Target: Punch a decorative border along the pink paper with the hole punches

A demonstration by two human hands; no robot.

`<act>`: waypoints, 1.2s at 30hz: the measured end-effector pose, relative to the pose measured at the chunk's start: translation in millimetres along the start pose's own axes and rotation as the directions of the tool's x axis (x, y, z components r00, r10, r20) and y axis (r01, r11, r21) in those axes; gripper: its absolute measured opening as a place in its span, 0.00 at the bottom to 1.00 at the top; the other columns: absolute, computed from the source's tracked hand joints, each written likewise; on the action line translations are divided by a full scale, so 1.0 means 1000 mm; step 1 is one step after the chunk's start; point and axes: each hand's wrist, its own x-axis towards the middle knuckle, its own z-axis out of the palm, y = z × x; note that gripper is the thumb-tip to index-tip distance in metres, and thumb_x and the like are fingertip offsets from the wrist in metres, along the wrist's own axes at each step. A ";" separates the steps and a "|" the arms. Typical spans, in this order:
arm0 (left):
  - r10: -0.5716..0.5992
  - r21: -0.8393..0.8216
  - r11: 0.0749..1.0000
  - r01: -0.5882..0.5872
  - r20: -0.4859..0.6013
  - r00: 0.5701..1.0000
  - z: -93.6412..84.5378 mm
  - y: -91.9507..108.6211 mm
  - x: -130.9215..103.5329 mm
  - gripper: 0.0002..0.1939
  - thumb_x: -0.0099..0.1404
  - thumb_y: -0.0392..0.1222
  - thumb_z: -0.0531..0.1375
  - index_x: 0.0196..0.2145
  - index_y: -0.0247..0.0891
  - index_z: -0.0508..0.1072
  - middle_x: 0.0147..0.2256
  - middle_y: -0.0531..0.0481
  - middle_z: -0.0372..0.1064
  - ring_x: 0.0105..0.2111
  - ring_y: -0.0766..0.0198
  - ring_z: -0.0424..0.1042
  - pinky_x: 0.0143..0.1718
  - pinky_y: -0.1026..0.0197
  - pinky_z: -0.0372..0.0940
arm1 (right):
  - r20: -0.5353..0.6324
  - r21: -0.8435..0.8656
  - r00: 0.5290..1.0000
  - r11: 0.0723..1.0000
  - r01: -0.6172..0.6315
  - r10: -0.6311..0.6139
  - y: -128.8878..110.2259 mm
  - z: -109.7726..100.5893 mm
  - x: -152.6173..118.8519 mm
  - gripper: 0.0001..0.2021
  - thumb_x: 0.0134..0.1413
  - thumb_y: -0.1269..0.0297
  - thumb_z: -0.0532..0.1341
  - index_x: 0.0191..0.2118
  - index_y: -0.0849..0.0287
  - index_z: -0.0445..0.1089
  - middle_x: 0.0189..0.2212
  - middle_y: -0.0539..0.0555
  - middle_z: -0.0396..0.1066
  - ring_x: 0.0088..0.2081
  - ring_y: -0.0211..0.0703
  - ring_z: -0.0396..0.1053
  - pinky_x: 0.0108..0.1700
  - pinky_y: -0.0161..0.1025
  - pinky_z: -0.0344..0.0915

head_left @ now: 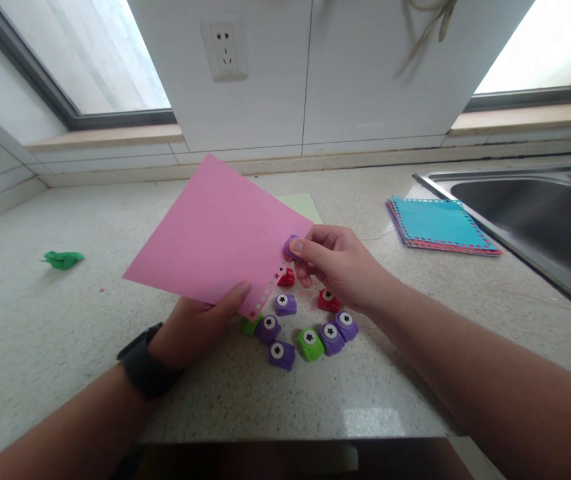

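Note:
My left hand (215, 315) grips a pink sheet of paper (220, 233) by its near corner, thumb on top. Along the sheet's lower right edge runs a row of small punched holes. My right hand (332, 257) pinches a purple craft punch (291, 247) that sits on that same edge, farther up. Below the paper lie several more craft punches: a red punch (329, 300), a green punch (310, 344), a purple punch (282, 355) and others, some with star shapes on their white discs. Tiny pink paper bits are scattered among them.
A stack of coloured paper (438, 223) with punched borders, blue on top, lies at the right by the steel sink (435, 177). Pale green paper (302, 203) lies partly behind the pink sheet. A crumpled green item (64, 259) rests at the left. The counter's front edge is near.

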 end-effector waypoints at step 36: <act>-0.168 -0.140 0.979 0.151 -0.115 0.979 0.001 0.004 0.005 0.16 0.61 0.49 0.62 0.20 0.41 0.66 0.20 0.54 0.65 0.22 0.62 0.65 0.29 0.59 0.65 | 0.070 -0.965 0.983 0.236 0.110 -0.169 -0.029 -0.061 0.011 0.18 0.61 0.49 0.58 0.34 0.57 0.78 0.33 0.57 0.77 0.40 0.51 0.70 0.45 0.48 0.61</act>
